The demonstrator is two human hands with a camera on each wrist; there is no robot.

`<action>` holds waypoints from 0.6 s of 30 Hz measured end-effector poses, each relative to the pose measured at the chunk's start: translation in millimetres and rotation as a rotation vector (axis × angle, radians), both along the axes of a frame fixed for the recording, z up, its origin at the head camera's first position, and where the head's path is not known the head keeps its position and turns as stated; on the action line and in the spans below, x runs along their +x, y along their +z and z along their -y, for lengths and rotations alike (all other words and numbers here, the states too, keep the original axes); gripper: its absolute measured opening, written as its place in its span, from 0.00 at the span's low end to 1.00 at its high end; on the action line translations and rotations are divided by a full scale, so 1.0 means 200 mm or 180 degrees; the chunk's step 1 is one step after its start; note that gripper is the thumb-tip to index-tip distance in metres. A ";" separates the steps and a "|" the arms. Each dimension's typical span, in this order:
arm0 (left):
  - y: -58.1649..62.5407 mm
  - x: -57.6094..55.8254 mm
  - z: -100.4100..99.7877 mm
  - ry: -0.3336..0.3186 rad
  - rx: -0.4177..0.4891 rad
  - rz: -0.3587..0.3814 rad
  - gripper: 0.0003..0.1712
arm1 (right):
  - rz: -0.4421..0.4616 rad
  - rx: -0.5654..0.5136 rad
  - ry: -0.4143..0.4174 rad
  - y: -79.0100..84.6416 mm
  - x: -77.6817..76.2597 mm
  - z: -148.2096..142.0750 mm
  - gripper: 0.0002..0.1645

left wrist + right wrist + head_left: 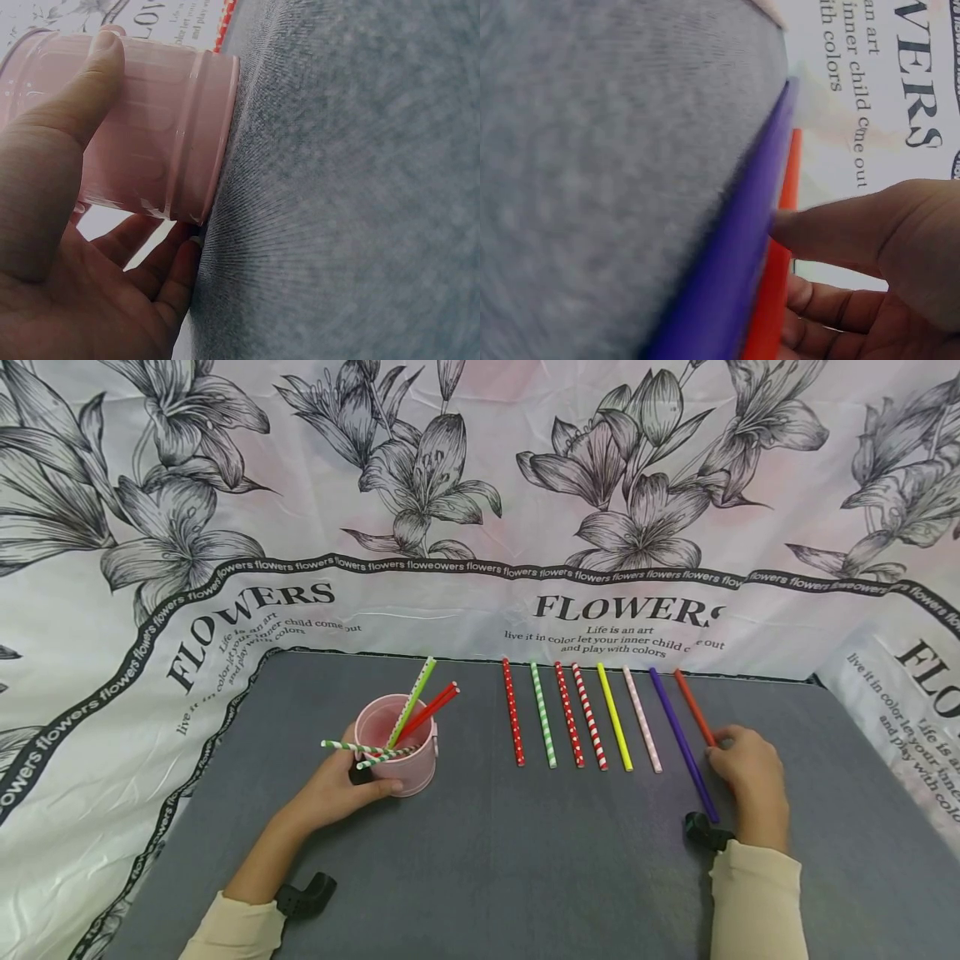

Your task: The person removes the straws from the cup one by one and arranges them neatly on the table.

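At the table's left, my left hand holds a small pink bucket, its thumb along the near side and the other fingers behind. The left wrist view shows the bucket's base close against the grey surface. Light green, red and green-striped paper straws lean out of the bucket. On the right side, my right hand pinches a plain red straw near its lower end between thumb and fingers. A purple straw lies just left of it; in the right wrist view that purple straw partly covers the red one.
Several straws lie in a row left of the purple one, including a green-striped straw, a yellow straw and a pale pink straw. Behind the grey tabletop rises a flower-printed sheet.
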State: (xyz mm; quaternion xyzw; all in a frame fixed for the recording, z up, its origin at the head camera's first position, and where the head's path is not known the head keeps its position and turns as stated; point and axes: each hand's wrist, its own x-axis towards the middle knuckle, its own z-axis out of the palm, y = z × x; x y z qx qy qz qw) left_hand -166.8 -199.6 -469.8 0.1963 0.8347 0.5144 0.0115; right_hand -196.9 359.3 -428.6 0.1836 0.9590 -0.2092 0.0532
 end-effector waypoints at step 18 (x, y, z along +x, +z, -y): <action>-0.01 0.00 0.00 -0.0016 0.0077 -0.0006 0.50 | -0.1087 -0.0642 0.1733 0.28 0.04 0.64 0.19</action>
